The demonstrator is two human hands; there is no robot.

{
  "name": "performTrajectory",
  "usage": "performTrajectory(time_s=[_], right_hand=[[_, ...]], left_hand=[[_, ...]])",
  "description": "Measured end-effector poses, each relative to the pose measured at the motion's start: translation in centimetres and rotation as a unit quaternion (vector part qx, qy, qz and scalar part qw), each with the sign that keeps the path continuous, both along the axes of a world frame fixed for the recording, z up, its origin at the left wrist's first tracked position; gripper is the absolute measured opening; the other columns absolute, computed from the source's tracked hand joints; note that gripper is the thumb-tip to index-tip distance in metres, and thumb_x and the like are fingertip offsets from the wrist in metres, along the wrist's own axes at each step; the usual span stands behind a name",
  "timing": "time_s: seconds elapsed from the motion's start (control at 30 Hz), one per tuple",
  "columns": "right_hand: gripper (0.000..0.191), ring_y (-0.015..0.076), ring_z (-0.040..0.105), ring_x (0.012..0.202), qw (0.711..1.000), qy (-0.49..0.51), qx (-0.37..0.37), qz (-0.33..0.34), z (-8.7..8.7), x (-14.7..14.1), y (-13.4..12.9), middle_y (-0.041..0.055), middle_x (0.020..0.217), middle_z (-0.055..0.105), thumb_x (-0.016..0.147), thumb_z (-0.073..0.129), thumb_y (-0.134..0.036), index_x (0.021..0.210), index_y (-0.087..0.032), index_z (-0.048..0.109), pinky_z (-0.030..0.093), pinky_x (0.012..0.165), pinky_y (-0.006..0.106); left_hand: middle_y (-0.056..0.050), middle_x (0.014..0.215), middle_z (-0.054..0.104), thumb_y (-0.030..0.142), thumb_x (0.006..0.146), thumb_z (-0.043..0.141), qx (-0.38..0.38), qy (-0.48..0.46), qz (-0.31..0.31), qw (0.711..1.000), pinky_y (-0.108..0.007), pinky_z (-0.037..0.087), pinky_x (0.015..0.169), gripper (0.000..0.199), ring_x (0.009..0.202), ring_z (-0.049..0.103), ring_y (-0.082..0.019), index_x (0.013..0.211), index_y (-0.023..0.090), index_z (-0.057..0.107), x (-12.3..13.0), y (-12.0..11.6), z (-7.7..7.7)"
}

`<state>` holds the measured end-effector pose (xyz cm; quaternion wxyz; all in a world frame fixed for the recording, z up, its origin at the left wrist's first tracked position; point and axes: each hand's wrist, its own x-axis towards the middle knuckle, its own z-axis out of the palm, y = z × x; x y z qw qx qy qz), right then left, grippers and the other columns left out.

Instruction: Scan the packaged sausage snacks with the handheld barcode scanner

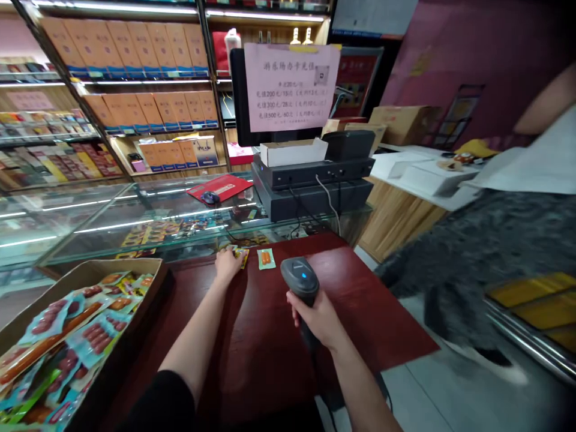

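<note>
In the head view, my right hand (318,315) is wrapped round the handle of a dark grey barcode scanner (299,276). A blue light glows on the scanner's top, and its head tilts toward the counter's far side. My left hand (228,264) rests at the far edge of the red-brown counter top (270,336), its fingers closed on a small yellow snack packet (243,257) that they partly cover. Just right of it lies a small clear-and-green packet of orange sausages (266,258), apart from both hands.
At left stands an open cardboard box (153,282) of packaged sausages. A glass display case (166,216) holds a mouse (210,197) on a red mat. Beyond are a cash drawer (310,195) and a monitor with a paper sign (291,87). A blurred person (450,240) stands at right.
</note>
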<state>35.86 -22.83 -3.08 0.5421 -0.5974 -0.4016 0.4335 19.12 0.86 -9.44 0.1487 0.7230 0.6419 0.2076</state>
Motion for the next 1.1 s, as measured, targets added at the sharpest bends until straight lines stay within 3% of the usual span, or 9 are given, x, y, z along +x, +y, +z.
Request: performTrajectory(time_s=[0.07,0.27,0.37,0.47,0.57,0.73,0.9,1.1], right_hand=[[0.037,0.0116,0.053,0.04,1.0,-0.011,-0.008,0.009,-0.1,0.1,-0.1,-0.0026,0.05,0.056,0.078,0.068,-0.051,0.074,-0.016,0.058,0.043,0.042,0.023],[0.034,0.0115,0.053,0.041,0.997,-0.05,-0.025,0.047,-0.7,-1.2,-0.4,-0.0021,0.052,0.057,0.081,0.066,-0.048,0.074,-0.017,0.056,0.044,0.044,0.023],[0.033,0.0119,0.054,0.041,0.994,-0.058,-0.037,0.082,-0.9,-2.7,-0.7,-0.0022,0.051,0.057,0.081,0.066,-0.047,0.072,-0.018,0.054,0.044,0.044,0.024],[0.03,0.0123,0.055,0.042,0.991,-0.052,-0.044,0.118,-1.2,-4.7,-1.2,-0.0025,0.052,0.057,0.081,0.066,-0.045,0.074,-0.019,0.053,0.045,0.044,0.023],[0.027,0.0124,0.055,0.042,0.986,-0.06,-0.044,0.149,-1.6,-6.6,-1.8,-0.0024,0.054,0.058,0.081,0.066,-0.042,0.077,-0.019,0.053,0.045,0.044,0.023],[0.023,0.0125,0.054,0.043,0.973,-0.074,-0.051,0.211,-1.6,-9.0,-2.9,-0.0022,0.053,0.057,0.082,0.064,-0.038,0.076,-0.019,0.054,0.046,0.045,0.023],[0.022,0.0127,0.052,0.043,0.968,-0.092,-0.059,0.227,-1.5,-10.4,-3.9,-0.0016,0.051,0.056,0.082,0.063,-0.037,0.073,-0.02,0.054,0.045,0.044,0.023],[0.021,0.0129,0.052,0.042,0.967,-0.084,-0.076,0.226,-1.7,-11.2,-4.2,-0.0017,0.052,0.057,0.081,0.064,-0.039,0.078,-0.019,0.057,0.045,0.043,0.024]], left_hand=[[-0.021,0.113,0.066,0.044,0.079,0.065,-0.011,-0.006,0.004,1.0,-0.037,0.043,0.095,0.047,0.111,0.06,-0.032,0.113,0.012,0.068,0.0,0.2,-0.4],[-0.011,0.086,0.073,0.028,0.06,0.08,-0.078,-0.199,-0.031,0.976,-0.031,0.047,0.077,0.03,0.082,0.067,-0.025,0.087,0.016,0.072,-2.9,-0.4,-0.6],[-0.008,0.083,0.073,0.026,0.059,0.081,-0.094,-0.241,-0.069,0.963,-0.029,0.049,0.071,0.035,0.074,0.066,-0.022,0.092,0.017,0.074,-5.4,-2.6,-0.3],[-0.005,0.083,0.072,0.027,0.056,0.083,-0.117,-0.302,-0.092,0.942,-0.028,0.051,0.067,0.058,0.069,0.065,-0.018,0.112,0.018,0.07,-7.9,-5.7,0.2],[-0.004,0.083,0.071,0.024,0.058,0.082,-0.155,-0.375,-0.101,0.908,-0.027,0.053,0.066,0.071,0.067,0.066,-0.017,0.126,0.018,0.063,-9.8,-8.8,1.0],[-0.005,0.091,0.072,0.018,0.061,0.079,-0.199,-0.463,-0.104,0.857,-0.031,0.055,0.076,0.064,0.078,0.069,-0.018,0.121,0.017,0.059,-12.1,-12.3,2.3],[-0.005,0.087,0.071,0.018,0.058,0.083,-0.205,-0.511,-0.057,0.833,-0.031,0.055,0.072,0.049,0.077,0.07,-0.019,0.097,0.017,0.054,-13.7,-14.6,2.8],[-0.006,0.085,0.071,0.019,0.056,0.085,-0.213,-0.523,-0.045,0.824,-0.03,0.053,0.069,0.047,0.074,0.069,-0.018,0.088,0.018,0.051,-14.8,-16.1,3.4]])
